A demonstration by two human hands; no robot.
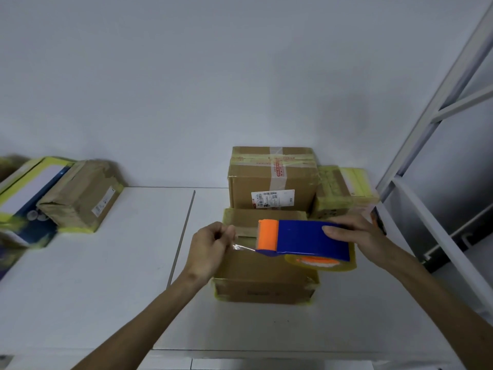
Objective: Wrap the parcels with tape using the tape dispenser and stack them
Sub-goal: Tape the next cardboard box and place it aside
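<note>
right grip (358,236): dispenser (310,237) — left (210,248): tape (243,247)

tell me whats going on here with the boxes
A person is taping a cardboard parcel on a white table. The right hand holds the blue and orange tape dispenser just over the parcel, while the left hand pinches the free end of the clear tape pulled out from it. A larger taped box stands behind, and more parcels lie at the left.
</note>
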